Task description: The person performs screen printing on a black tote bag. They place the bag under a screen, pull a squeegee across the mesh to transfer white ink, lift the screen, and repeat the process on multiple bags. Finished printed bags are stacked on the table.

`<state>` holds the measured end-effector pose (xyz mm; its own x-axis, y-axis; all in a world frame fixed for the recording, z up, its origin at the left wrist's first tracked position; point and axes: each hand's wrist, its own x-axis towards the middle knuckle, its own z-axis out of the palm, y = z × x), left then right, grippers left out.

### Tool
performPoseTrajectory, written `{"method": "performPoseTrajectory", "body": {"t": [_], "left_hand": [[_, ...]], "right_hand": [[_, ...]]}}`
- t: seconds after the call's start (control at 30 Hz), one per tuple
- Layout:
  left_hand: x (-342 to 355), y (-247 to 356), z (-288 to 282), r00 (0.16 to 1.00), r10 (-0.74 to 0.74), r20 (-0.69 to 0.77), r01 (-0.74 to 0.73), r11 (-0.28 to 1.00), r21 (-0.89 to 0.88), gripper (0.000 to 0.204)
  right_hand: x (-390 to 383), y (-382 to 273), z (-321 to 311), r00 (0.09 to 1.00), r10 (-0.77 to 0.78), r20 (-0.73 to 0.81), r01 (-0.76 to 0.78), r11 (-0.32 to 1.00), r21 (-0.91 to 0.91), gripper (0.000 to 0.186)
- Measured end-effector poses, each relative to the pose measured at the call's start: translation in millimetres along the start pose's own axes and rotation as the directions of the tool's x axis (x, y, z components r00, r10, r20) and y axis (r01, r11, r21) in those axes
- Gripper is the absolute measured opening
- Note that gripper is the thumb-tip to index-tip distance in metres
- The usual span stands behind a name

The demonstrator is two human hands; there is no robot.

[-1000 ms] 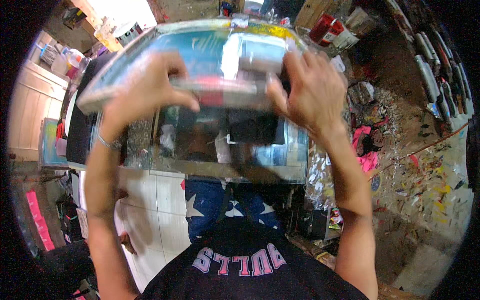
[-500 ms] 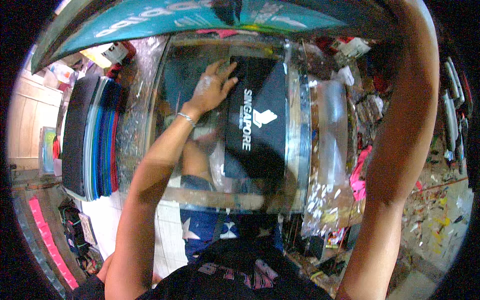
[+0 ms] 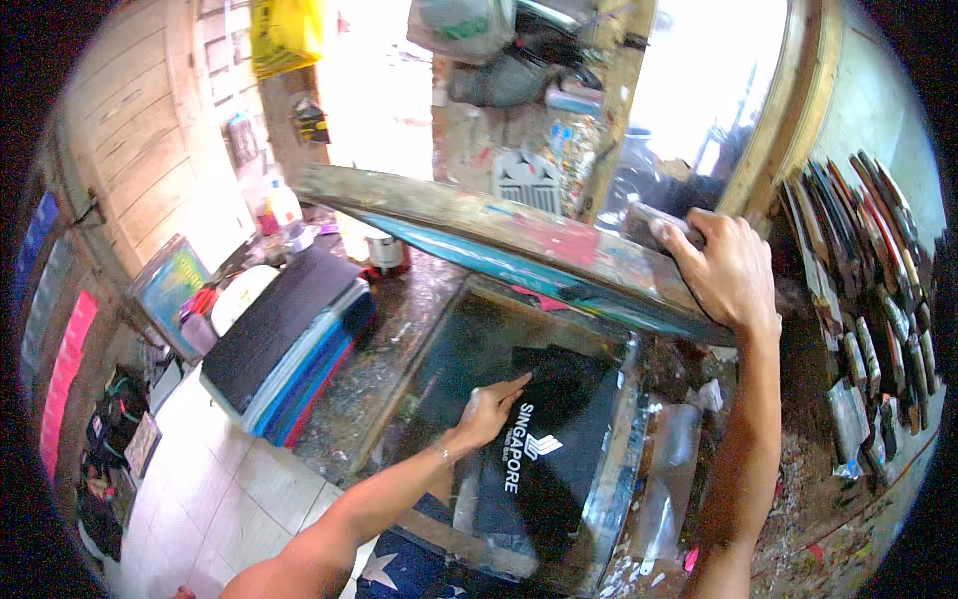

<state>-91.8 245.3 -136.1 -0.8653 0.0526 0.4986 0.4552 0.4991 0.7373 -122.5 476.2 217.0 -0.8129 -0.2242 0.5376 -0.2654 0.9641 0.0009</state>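
My right hand [image 3: 726,275] grips the upper edge of a raised, paint-stained screen frame [image 3: 469,218], a grey fitting [image 3: 649,218] by its thumb. The frame's teal mesh faces downward. Below it a black piece [image 3: 564,409] with white lettering and a logo lies on a glass-topped board [image 3: 439,349]. My left hand [image 3: 489,409] has its fingertips closed at the black piece's upper left edge.
A stack of dark, blue and red sheets [image 3: 279,339] sits on the messy bench [image 3: 394,314] at left, with containers [image 3: 384,250] behind. A wooden door [image 3: 140,140] stands back left; a yellow bag [image 3: 284,30] hangs above. Many squeegee-like tools [image 3: 858,280] hang at right.
The frame was lifted from the board, uncovering the printed piece. My left hand left the frame for that piece, its fingers now less spread. The view has tipped up toward the doorways.
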Motion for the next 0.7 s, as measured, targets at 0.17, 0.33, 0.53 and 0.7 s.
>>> {"method": "performPoseTrajectory", "body": {"t": [0.17,0.33,0.53,0.7], "left_hand": [[-43.2,35.6,-146.9,0.887,-0.252,-0.387,0.273,0.962,-0.001,0.027],[-61.2,0.7,-339.2,0.672,-0.085,-0.736,0.204,0.976,0.074,0.030],[-103.8,-79.7,-447.0,0.672,-0.395,-0.626,0.675,0.674,0.300,0.042],[-83.4,-25.4,-383.3,0.761,0.171,-0.626,0.470,0.520,0.713,0.051]], "right_hand": [[1.6,-7.3,-3.2,1.000,-0.008,0.004,0.008,1.000,-0.020,0.061],[4.4,-6.2,0.4,0.998,-0.040,-0.038,0.039,0.999,-0.020,0.061],[-1.6,-11.6,-1.2,1.000,-0.013,0.014,0.013,0.998,-0.063,0.060],[-17.7,-10.4,5.4,0.995,-0.079,-0.055,0.075,0.995,-0.065,0.064]]}}
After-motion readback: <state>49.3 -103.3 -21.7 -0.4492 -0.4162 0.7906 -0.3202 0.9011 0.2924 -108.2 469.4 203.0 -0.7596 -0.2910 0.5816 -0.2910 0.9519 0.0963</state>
